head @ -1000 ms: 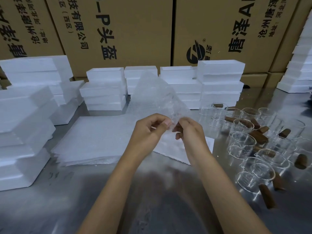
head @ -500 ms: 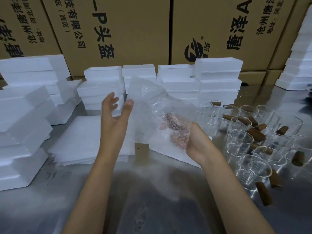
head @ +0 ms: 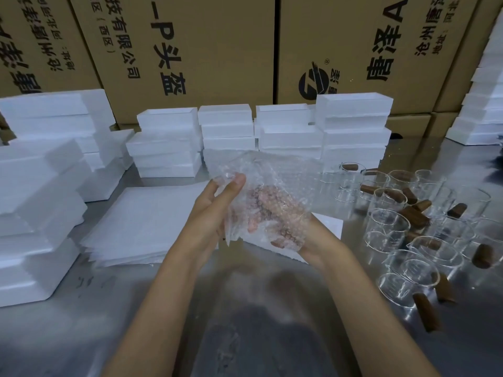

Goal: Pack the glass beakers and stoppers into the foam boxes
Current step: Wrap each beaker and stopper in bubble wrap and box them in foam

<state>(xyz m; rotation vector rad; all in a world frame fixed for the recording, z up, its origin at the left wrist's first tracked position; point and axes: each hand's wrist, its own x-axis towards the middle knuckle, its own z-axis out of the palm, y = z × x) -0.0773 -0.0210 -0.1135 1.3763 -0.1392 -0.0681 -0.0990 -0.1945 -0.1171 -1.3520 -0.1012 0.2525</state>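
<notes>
A clear bubble-wrap bag (head: 275,186) is held up over the middle of the steel table. My right hand (head: 275,221) is inside the bag, its fingers showing through the bubbles. My left hand (head: 215,210) holds the bag's left edge, thumb and fingers pinching the plastic near the top. Several clear glass beakers (head: 386,232) stand on the right of the table, with brown stoppers (head: 415,216) lying among them. White foam boxes (head: 353,126) are stacked in rows at the back.
A pile of flat bubble bags (head: 144,219) lies left of the middle. More foam boxes (head: 32,202) are stacked at the left and at the far right (head: 487,104). Large cardboard cartons (head: 190,50) wall off the back. Bare steel tabletop (head: 258,322) lies near me.
My right hand has gone inside the bag, which hung from both hands' fingertips a second ago. My left hand let go, swung out left, then came back and took the bag's left edge.
</notes>
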